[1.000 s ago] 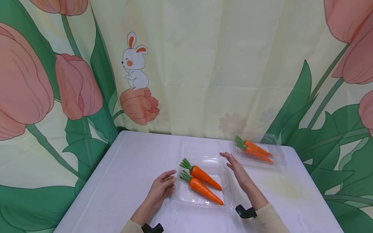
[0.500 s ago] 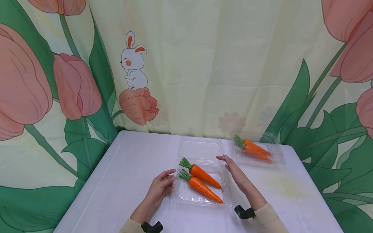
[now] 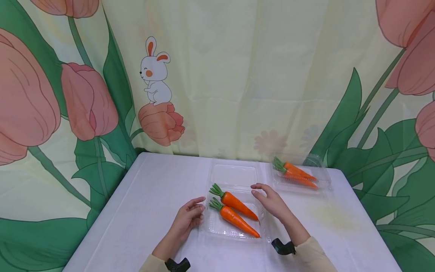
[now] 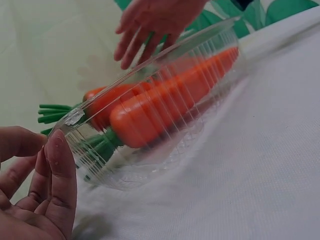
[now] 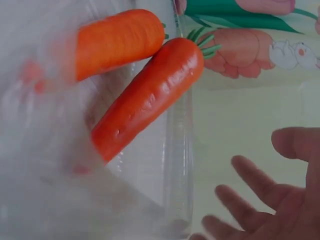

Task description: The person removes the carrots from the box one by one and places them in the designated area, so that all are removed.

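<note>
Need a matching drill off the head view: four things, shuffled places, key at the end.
Things:
1. Left hand
2. Nearer carrots
3. White rabbit
4. Right hand

Places:
A. Printed on the curtain
B. By the right side of the open container
C. Inside the open container
D. At the open container's left side

Pairs: 1-D, 2-C, 3-A, 4-B
</note>
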### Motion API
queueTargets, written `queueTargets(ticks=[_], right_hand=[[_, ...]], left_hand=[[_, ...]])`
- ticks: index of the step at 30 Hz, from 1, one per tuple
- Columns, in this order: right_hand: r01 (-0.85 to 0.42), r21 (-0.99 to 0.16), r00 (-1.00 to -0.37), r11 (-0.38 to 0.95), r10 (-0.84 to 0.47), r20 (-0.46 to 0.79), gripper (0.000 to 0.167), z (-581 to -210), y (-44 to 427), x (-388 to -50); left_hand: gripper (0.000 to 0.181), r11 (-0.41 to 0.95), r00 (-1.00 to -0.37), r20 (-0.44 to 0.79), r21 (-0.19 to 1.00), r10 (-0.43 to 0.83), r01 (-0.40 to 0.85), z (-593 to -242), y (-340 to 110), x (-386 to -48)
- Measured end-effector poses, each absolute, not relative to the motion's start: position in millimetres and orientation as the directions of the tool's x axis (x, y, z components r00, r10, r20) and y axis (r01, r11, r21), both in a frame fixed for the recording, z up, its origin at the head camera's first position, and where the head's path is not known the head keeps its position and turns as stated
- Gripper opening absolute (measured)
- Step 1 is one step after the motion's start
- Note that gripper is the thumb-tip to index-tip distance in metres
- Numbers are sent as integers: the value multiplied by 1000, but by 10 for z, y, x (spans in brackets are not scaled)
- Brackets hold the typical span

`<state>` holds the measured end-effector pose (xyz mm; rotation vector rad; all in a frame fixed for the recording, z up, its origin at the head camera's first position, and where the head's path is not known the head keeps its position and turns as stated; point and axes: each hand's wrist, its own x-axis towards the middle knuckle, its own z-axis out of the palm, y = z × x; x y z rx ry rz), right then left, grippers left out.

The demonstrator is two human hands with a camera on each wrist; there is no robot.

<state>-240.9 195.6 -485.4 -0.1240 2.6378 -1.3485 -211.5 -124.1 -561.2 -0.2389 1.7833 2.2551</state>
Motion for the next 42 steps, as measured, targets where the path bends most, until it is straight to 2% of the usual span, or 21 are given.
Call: queueTargets(ticks=[6,8,12,16,24,42], right_hand=[[-43,-813,-994,580,-110,-26,34,-4827,1874,-2468],[-17,-844,-989,536,-131,-64,35,-4801,1853,-2484],[48,-881,-948,471,-256,-188,41,-4753,1818,-2486],[69,-863,-906,500,-331,-264,43,-4765,1767,-2474],[52,-821,-893,569,-342,-293,33,-4888,1652,-2441],[88,-781,-899,619,-288,-330,51,-4941,1508,-2471]], left_hand=[[49,-212,-951,-291,928,102,-307,-5613,-1231,-2147],[50,-213,-950,-295,926,105,-311,-5608,-1232,-2151],[50,-205,-947,-299,926,116,-317,-5590,-1246,-2154],[50,-199,-945,-303,925,125,-323,-5585,-1261,-2163],[50,-194,-941,-312,923,130,-332,-5606,-1259,-2165],[52,-186,-940,-313,924,136,-334,-5586,-1276,-2144]])
